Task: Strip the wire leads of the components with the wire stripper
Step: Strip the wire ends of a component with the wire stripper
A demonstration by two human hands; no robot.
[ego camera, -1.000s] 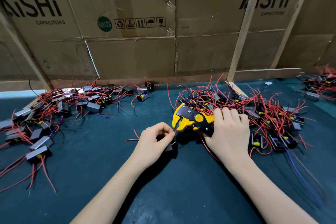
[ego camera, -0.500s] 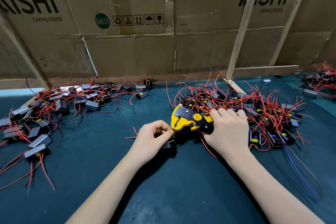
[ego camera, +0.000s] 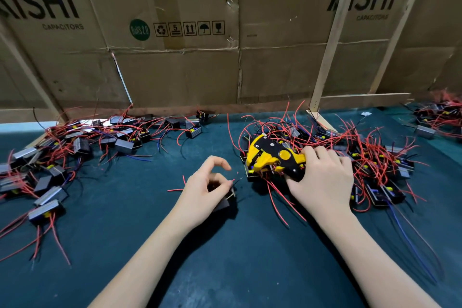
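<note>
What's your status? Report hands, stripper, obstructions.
Left hand holds a component. Right hand grips the wire stripper, apart from the lead. Wire pile crowds the right.

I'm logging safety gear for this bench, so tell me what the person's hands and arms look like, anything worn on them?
Nothing is worn. The left hand and right hand are bare: no gloves, rings or finger cots show. Both forearms are bare as far as the frame's bottom edge, with no sleeves, watch or wrist strap in view. Nails look short and unpainted, though the picture is slightly blurred.
</note>
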